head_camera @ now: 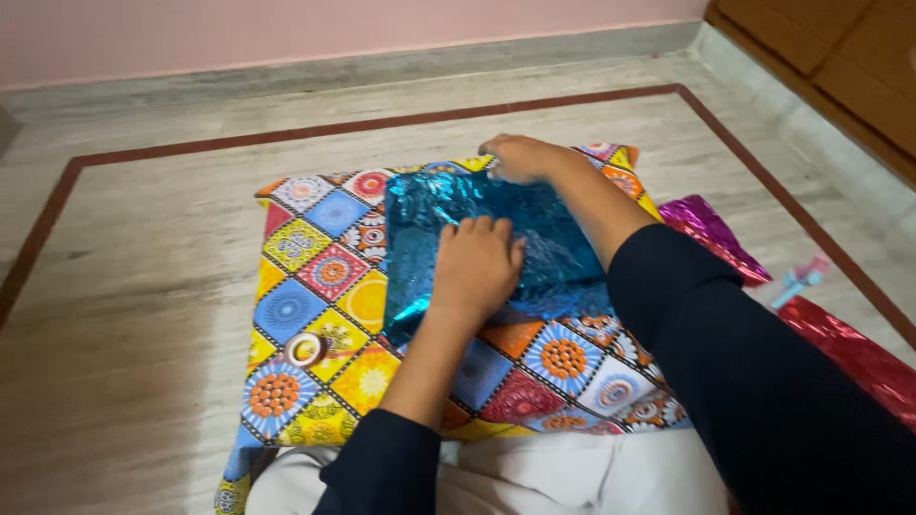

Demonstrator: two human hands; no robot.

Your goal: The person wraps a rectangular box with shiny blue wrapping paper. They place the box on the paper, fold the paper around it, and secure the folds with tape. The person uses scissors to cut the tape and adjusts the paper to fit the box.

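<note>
A shiny blue foil-wrapped flat package lies on a colourful patchwork-patterned cushion on the floor. My left hand presses flat on the middle of the blue foil, fingers together. My right hand rests on the package's far top edge, fingers curled down over the foil. A small roll of clear tape sits on the cushion to the left of my left forearm. Both arms wear dark sleeves.
A sheet of magenta foil and a sheet of red foil lie on the floor at the right, with a small pink and blue object between them. A wooden cabinet stands at the far right. Marble floor with a red border line surrounds the cushion.
</note>
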